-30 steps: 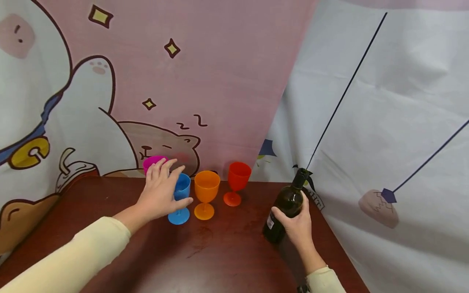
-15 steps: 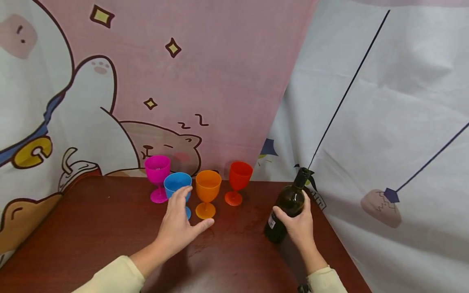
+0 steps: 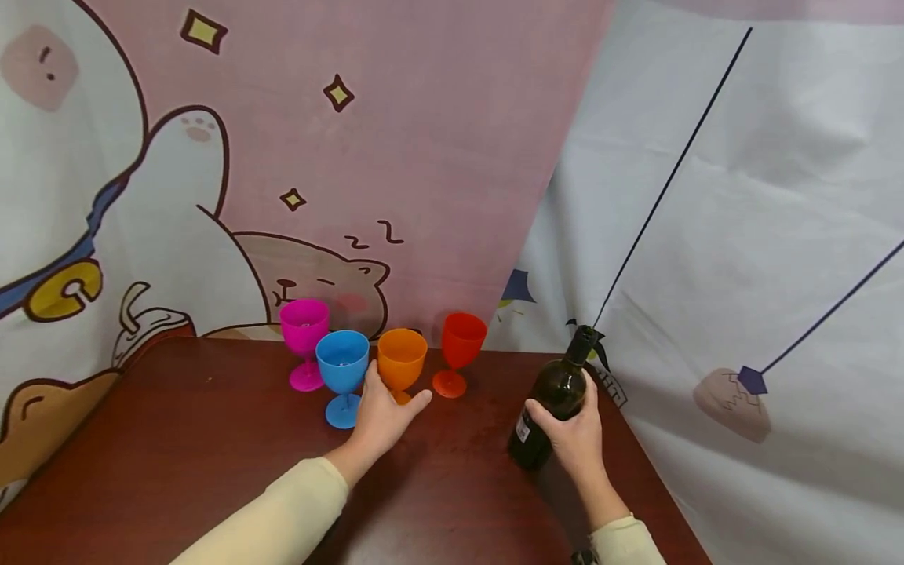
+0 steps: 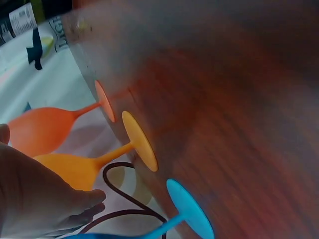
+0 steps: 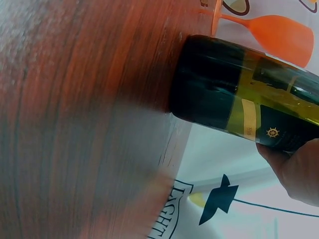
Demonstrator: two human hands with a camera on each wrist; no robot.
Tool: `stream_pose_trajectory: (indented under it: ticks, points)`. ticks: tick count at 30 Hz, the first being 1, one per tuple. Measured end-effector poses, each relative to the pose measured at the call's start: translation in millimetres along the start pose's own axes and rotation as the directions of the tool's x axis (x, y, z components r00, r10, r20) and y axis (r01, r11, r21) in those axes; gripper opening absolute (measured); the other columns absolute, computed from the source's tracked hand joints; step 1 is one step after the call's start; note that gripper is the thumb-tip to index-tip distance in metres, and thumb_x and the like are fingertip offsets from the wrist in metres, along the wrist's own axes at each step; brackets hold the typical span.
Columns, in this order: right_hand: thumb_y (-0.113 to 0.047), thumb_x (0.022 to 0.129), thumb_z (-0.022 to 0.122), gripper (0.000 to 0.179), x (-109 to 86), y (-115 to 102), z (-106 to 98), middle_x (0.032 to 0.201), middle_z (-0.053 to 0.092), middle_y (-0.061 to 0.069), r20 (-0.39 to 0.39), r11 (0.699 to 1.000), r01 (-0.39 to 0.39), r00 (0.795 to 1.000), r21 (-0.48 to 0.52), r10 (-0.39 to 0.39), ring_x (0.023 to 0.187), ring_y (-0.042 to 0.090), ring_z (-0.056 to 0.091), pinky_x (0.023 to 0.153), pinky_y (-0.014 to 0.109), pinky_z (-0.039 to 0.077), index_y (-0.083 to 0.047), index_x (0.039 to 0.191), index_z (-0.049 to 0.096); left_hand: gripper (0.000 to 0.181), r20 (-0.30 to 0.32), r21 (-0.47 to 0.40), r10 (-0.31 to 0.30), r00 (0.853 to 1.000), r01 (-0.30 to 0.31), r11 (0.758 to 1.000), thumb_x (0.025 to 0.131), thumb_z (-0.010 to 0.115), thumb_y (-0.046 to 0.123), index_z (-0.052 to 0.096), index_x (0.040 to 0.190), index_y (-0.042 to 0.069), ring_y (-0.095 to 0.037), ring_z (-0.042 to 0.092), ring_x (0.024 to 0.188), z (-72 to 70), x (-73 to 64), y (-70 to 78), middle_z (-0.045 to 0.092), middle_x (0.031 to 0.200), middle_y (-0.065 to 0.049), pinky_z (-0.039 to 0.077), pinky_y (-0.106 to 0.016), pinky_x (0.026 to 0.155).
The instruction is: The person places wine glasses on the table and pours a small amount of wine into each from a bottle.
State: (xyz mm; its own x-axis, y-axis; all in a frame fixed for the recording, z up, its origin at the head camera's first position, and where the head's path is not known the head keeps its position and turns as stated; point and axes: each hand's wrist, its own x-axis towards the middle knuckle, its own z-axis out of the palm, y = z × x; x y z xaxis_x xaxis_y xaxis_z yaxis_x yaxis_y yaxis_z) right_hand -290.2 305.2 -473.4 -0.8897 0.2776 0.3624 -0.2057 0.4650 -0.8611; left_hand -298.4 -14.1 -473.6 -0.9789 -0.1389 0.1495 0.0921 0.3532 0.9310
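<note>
My left hand (image 3: 384,416) reaches to the orange goblet (image 3: 401,355), thumb spread to its right and fingers at its left side. In the left wrist view the hand (image 4: 45,199) overlaps the orange bowl, whose foot (image 4: 140,142) stands on the table. Left of it stands a blue goblet (image 3: 343,365), and a magenta goblet (image 3: 305,328) is farther back. A red goblet (image 3: 463,342) stands to the right. My right hand (image 3: 581,443) grips a dark green wine bottle (image 3: 558,383) around its body. The bottle is upright, its label (image 5: 269,124) showing in the right wrist view.
The dark reddish-brown table (image 3: 198,471) meets a pink cartoon-printed cloth (image 3: 452,157) behind the goblets. A white cloth (image 3: 798,196) hangs along the right edge, close beside the bottle.
My left hand has moved rightward from over the magenta and blue goblets, past the blue one, to the orange goblet. The right hand and bottle stay in place.
</note>
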Motion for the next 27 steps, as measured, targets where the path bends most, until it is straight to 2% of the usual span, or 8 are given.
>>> stream_pose_trajectory:
  ticks: [4,9,12,15,19,22,24,27]
  points:
    - [-0.029,0.084,0.093,0.104,-1.8,-1.3,5.0,0.154,0.054,0.01,0.025,1.0,0.003,1.0,-0.013,-0.002,0.131,0.028,0.057,0.106,0.055,0.047,-0.035,0.166,0.029,0.108,-0.119,-0.07,-0.025,0.993,0.017,0.997,0.087,0.09,0.033,0.019,0.163,0.002,-0.043,0.051,0.141,9.4,19.0,-0.5,0.048,0.151,-0.023,0.041,-0.062,0.123]
    - [-0.029,0.083,0.094,0.104,-2.1,-3.4,14.0,0.154,0.054,0.011,0.033,1.0,0.014,0.999,-0.01,-0.013,0.131,0.032,0.057,0.107,0.059,0.047,-0.034,0.166,0.03,0.107,-0.227,-0.089,-0.023,0.974,0.003,0.996,0.085,0.091,0.033,0.024,0.164,0.006,-0.041,0.053,0.139,8.6,34.6,-2.9,0.051,0.151,-0.02,0.044,-0.061,0.121]
    - [-0.029,0.082,0.095,0.105,-2.5,-4.7,18.9,0.154,0.054,0.013,0.034,1.0,0.002,0.999,-0.015,-0.001,0.132,0.034,0.057,0.109,0.06,0.047,-0.032,0.165,0.032,0.106,-0.206,-0.071,0.0,0.979,-0.015,0.997,0.084,0.093,0.036,0.027,0.164,0.011,-0.038,0.057,0.136,1.6,28.8,-6.5,0.054,0.149,-0.016,0.049,-0.059,0.118]
    - [-0.03,0.081,0.096,0.104,-3.3,-8.5,19.0,0.152,0.056,0.013,0.043,0.999,-0.002,0.999,-0.038,0.004,0.132,0.034,0.058,0.109,0.059,0.048,-0.03,0.164,0.034,0.105,-0.13,-0.046,0.052,0.99,-0.059,0.997,0.081,0.095,0.038,0.032,0.162,0.016,-0.032,0.062,0.129,-7.5,8.6,-9.9,0.06,0.144,-0.011,0.056,-0.055,0.111]
    - [-0.028,0.078,0.097,0.1,-4.2,-19.9,11.6,0.145,0.064,0.01,0.092,0.983,0.102,0.992,-0.15,-0.089,0.124,0.031,0.066,0.101,0.055,0.053,-0.031,0.161,0.041,0.102,-0.024,-0.038,0.121,0.992,-0.122,0.992,0.076,0.098,0.039,0.04,0.157,0.019,-0.026,0.065,0.122,-19.5,-20.9,-10.3,0.064,0.138,-0.005,0.061,-0.051,0.103]
    - [-0.023,0.073,0.1,0.1,-6.1,-32.5,7.9,0.136,0.072,0.01,0.187,0.914,0.286,0.953,-0.289,-0.239,0.114,0.032,0.073,0.093,0.055,0.059,-0.032,0.157,0.047,0.102,0.014,-0.034,0.141,0.99,-0.14,0.99,0.074,0.1,0.04,0.042,0.156,0.021,-0.024,0.065,0.12,-28.1,-34.2,-8.5,0.065,0.136,-0.001,0.061,-0.05,0.101]
    - [-0.022,0.068,0.102,0.1,-7.6,-42.5,7.7,0.128,0.075,0.013,0.264,0.822,0.427,0.9,-0.377,-0.347,0.107,0.034,0.075,0.084,0.057,0.062,-0.031,0.155,0.051,0.102,0.032,-0.032,0.149,0.988,-0.148,0.988,0.073,0.1,0.04,0.043,0.156,0.023,-0.022,0.065,0.118,-32.8,-38.8,-7.2,0.065,0.136,0.001,0.062,-0.048,0.1]
    - [-0.025,0.065,0.102,0.1,-7.8,-58.8,9.1,0.126,0.076,0.01,0.368,0.658,0.59,0.807,-0.468,-0.461,0.107,0.032,0.074,0.078,0.058,0.064,-0.032,0.152,0.055,0.102,0.059,-0.03,0.166,0.984,-0.165,0.986,0.071,0.101,0.038,0.044,0.155,0.025,-0.021,0.067,0.116,-38.1,-42.4,-6.2,0.066,0.135,0.001,0.063,-0.045,0.098]
